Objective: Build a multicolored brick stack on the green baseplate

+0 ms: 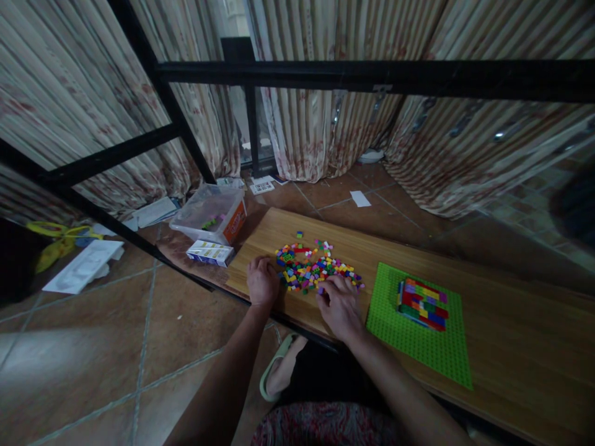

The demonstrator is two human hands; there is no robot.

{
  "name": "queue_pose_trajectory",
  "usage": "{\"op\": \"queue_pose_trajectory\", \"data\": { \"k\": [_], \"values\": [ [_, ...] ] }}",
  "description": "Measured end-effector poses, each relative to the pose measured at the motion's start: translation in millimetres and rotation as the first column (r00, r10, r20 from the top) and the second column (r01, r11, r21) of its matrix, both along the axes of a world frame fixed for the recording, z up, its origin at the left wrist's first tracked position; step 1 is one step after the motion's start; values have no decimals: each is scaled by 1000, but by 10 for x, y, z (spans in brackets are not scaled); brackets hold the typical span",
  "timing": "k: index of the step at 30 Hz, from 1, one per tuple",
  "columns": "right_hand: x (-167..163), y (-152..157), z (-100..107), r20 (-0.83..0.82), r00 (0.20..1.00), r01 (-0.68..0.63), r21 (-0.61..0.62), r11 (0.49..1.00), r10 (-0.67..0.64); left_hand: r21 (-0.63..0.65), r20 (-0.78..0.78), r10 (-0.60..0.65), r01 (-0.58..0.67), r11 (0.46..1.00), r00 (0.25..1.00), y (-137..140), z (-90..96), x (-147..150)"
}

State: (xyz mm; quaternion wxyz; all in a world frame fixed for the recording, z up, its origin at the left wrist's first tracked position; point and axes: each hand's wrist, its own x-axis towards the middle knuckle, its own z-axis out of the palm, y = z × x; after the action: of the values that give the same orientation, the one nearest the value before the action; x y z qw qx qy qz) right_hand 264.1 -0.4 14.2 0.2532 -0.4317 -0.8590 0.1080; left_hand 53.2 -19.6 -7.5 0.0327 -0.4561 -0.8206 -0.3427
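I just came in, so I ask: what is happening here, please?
A person has both hands at a heap of small colourful bricks on a wooden table. The right hand has its fingers by a purple brick; the grip is unclear. The left hand is at the heap's left edge. Farther right, joined bricks sit on a green baseplate.

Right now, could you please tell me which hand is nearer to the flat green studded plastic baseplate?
The right hand is nearer, just left of the green baseplate; the left hand is farther left, beside the small multicoloured plastic bricks.
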Motion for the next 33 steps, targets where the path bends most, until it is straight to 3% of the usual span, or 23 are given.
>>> {"op": "queue_pose_trajectory", "data": {
  "k": [4, 9, 14, 24, 29, 33],
  "values": [
    [-108, 121, 77, -19, 1000, 6, 4, 1000, -6, 1, 4, -2, 2, 1000, 1000, 1, -6, 0],
    [-355, 373, 160, 92, 996, -12, 2, 1000, 12, 6, -14, -6, 6, 1000, 1000, 1, -9, -5],
    [-435, 533, 154, 166, 982, -86, -42, 995, 91, 10, -8, -6, 6, 1000, 1000, -5, -17, -3],
    [-542, 699, 178, 213, 972, -63, -173, 983, 100, 31, -2, -17, 17, 999, 1000, -11, -27, 3],
    [-546, 688, 228, 126, 987, -66, -218, 974, 95, 29, -6, -9, 9, 1000, 1000, -11, -25, 2],
    [-349, 580, 342, -74, 995, -74, -206, 976, 60, 21, -15, -15, 16, 1000, 1000, -9, -21, -17]
  ]
}}
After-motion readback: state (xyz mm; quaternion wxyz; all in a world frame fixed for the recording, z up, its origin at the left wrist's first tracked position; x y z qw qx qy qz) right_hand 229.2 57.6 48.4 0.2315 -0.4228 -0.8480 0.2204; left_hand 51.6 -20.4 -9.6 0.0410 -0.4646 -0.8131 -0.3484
